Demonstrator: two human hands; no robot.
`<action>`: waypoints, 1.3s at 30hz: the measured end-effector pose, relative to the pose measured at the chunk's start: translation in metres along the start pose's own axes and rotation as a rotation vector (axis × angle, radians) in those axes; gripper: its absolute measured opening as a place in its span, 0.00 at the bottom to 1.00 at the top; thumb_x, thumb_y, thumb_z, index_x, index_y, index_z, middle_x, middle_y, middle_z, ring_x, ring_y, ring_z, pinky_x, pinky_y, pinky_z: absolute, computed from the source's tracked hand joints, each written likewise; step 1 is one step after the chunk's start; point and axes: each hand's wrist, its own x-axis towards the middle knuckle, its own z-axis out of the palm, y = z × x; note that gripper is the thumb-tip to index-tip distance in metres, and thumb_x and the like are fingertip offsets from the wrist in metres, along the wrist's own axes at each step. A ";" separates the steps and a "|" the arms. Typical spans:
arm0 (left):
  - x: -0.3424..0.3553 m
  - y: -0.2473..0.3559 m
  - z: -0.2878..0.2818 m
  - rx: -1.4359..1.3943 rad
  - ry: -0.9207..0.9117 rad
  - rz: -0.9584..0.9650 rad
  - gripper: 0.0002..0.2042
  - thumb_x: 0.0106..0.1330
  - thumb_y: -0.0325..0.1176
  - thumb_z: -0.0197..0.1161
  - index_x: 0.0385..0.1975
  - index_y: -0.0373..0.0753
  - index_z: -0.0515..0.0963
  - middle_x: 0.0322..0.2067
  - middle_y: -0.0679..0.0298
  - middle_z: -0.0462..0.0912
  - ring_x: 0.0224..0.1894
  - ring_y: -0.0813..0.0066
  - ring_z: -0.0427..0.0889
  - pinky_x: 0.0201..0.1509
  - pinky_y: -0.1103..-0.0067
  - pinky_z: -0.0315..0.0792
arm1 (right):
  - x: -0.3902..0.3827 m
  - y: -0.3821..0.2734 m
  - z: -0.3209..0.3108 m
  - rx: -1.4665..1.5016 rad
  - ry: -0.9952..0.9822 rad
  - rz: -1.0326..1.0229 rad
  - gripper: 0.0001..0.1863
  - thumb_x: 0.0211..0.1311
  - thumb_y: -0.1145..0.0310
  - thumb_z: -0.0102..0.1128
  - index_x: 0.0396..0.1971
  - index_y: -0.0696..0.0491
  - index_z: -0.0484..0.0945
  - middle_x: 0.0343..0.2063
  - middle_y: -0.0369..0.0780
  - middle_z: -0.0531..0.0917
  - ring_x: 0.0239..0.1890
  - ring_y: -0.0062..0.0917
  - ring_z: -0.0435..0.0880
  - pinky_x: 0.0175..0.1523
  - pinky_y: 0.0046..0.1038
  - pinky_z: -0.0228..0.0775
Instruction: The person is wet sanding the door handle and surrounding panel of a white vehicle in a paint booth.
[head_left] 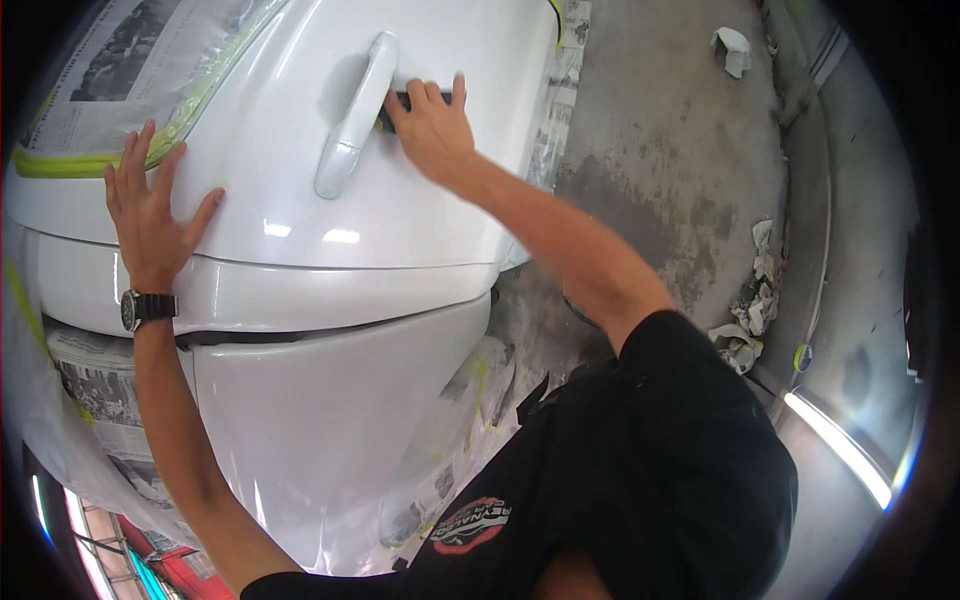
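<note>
One dark piece (404,101) held in the right hand (430,130), near twelve o'clock on the white panel (430,225), at three o'clock from the handle (358,115)! Left hand (155,205) spread wide at ten, by the green tape (65,166); grey floor (640,110) stretches beyond the panel's edge at one.

Bright tube light (838,448), glare spots (341,236), dark fisheye rim
</note>
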 end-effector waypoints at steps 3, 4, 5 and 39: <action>-0.001 -0.001 0.000 0.003 -0.004 0.002 0.31 0.56 0.49 0.76 0.60 0.46 0.78 0.73 0.59 0.64 0.76 0.53 0.59 0.77 0.47 0.49 | -0.024 -0.030 0.003 0.152 -0.072 0.021 0.21 0.65 0.73 0.53 0.58 0.52 0.77 0.44 0.45 0.73 0.52 0.40 0.76 0.68 0.71 0.54; -0.002 -0.001 0.002 0.001 0.001 0.011 0.31 0.56 0.49 0.76 0.60 0.46 0.78 0.73 0.59 0.63 0.76 0.53 0.59 0.77 0.47 0.49 | -0.015 -0.012 0.003 0.039 -0.005 -0.062 0.21 0.64 0.73 0.53 0.57 0.52 0.78 0.44 0.45 0.74 0.52 0.39 0.76 0.68 0.70 0.55; -0.002 0.000 0.001 -0.006 -0.007 0.016 0.31 0.56 0.49 0.76 0.60 0.46 0.78 0.73 0.59 0.63 0.76 0.53 0.59 0.77 0.47 0.49 | -0.006 0.004 -0.003 -0.067 0.051 -0.136 0.20 0.64 0.73 0.53 0.56 0.52 0.78 0.43 0.44 0.74 0.52 0.38 0.76 0.67 0.70 0.56; -0.004 -0.004 0.000 0.033 -0.025 0.027 0.32 0.56 0.52 0.75 0.62 0.50 0.77 0.73 0.60 0.64 0.76 0.56 0.59 0.78 0.51 0.49 | -0.029 0.020 -0.008 0.204 -0.078 0.191 0.34 0.67 0.78 0.53 0.70 0.33 0.68 0.40 0.45 0.72 0.47 0.42 0.76 0.64 0.73 0.53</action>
